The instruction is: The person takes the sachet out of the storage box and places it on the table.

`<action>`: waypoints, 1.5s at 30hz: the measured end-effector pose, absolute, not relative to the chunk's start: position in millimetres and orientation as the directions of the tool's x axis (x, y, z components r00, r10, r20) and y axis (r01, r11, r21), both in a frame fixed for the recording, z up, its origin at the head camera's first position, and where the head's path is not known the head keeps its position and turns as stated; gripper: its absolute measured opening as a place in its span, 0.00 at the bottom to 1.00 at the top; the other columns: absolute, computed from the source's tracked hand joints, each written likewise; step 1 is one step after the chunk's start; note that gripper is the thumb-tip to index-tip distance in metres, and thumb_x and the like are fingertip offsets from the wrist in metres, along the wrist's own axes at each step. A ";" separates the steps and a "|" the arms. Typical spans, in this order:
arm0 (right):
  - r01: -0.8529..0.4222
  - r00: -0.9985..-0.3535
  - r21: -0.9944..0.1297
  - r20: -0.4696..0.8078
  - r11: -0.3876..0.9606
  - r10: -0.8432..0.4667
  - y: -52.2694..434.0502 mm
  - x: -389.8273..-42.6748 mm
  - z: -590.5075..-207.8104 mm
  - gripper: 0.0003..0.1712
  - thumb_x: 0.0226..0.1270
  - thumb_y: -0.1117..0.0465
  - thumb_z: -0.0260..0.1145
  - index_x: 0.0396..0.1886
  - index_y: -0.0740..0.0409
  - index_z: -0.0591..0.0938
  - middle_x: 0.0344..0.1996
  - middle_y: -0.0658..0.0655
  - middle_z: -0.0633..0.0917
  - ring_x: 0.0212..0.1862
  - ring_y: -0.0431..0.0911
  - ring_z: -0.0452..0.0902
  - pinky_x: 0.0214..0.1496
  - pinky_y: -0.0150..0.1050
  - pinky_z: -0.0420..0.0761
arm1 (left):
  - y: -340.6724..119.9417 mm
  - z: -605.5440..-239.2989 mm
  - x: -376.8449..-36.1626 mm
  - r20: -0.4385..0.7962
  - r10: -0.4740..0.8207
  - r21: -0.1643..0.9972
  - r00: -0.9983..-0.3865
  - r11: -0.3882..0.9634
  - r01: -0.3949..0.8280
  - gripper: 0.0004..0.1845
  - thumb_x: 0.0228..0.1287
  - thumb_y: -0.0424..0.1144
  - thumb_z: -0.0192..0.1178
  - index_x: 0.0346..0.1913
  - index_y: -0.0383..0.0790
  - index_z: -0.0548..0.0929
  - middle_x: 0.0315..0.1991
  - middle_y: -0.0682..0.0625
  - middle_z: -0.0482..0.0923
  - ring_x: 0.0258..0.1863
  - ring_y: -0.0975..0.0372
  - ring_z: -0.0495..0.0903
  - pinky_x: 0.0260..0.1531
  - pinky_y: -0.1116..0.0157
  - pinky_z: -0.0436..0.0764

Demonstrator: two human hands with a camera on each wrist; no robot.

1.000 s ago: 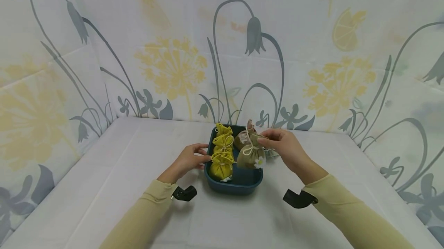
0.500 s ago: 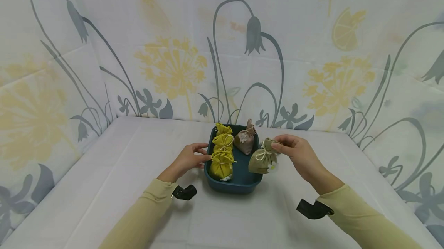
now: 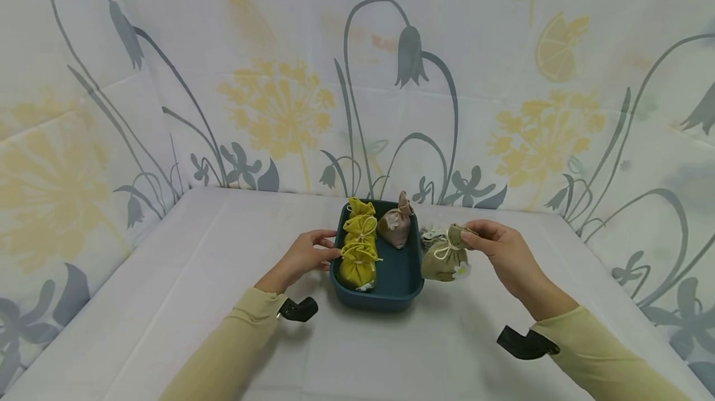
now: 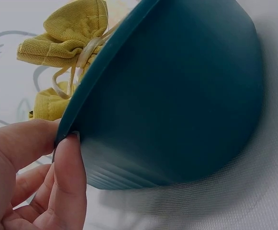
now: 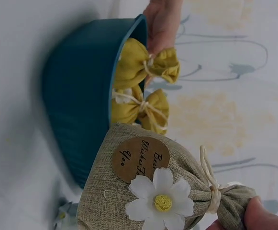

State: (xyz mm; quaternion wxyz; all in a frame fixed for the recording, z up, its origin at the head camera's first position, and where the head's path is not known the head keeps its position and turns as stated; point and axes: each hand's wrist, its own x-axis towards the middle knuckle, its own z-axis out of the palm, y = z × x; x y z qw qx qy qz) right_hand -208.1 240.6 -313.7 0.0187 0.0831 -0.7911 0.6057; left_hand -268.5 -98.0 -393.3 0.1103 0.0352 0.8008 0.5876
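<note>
My right hand [image 3: 499, 252] pinches the gathered top of an olive-beige drawstring pouch [image 3: 445, 258], which hangs just off the right side of a dark teal bin [image 3: 380, 303]. In the right wrist view the pouch [image 5: 129, 177] shows a white cloth daisy and a round brown label. At the bin's left rim, my left hand [image 3: 307, 253] holds the edge between thumb and fingers, as the left wrist view shows with the rim [image 4: 88, 91]. Several yellow pouches [image 3: 359, 246] stand in a row along the bin's left side. A brownish-pink pouch [image 3: 395, 227] sits at its back right.
Beside the bin on the right, partly hidden behind the held pouch, lies a greyish pouch [image 3: 432, 236]. A white cloth covers the table [image 3: 223, 252]. Behind it rises a fabric backdrop [image 3: 380, 109] printed with flowers.
My right hand has carried the olive-beige pouch from over the bin to the right, past its rim. The left hand and the bin have stayed in place.
</note>
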 end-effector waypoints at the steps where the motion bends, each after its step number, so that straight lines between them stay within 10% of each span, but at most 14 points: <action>1: -0.155 -0.985 -0.956 0.132 0.248 -0.107 242.7 -208.2 -314.6 0.08 0.67 0.60 0.61 0.41 0.60 0.79 0.31 0.45 0.79 0.38 0.38 0.75 0.45 0.31 0.73 | -98.2 -393.6 -268.7 -0.135 0.186 0.949 -0.973 0.307 -0.073 0.28 0.59 0.34 0.64 0.63 0.38 0.70 0.46 0.42 0.74 0.30 0.59 0.79 0.31 0.64 0.82; 32: -0.093 -0.994 -0.980 0.101 0.178 0.035 306.2 -241.1 -343.2 0.04 0.67 0.60 0.61 0.33 0.45 0.80 0.29 0.38 0.80 0.35 0.32 0.77 0.43 0.25 0.70 | -98.8 -391.8 -268.3 -0.138 0.196 0.952 -0.971 0.298 -0.075 0.28 0.59 0.34 0.64 0.63 0.38 0.70 0.47 0.42 0.74 0.32 0.59 0.80 0.31 0.65 0.82; 45: -0.052 -0.989 -0.984 0.074 0.169 0.129 313.7 -270.5 -353.2 0.04 0.67 0.64 0.59 0.39 0.59 0.77 0.27 0.38 0.79 0.33 0.30 0.76 0.41 0.23 0.72 | -97.3 -393.1 -266.7 -0.123 0.190 0.957 -0.974 0.284 -0.065 0.28 0.59 0.34 0.64 0.63 0.38 0.71 0.46 0.43 0.74 0.32 0.59 0.79 0.31 0.64 0.82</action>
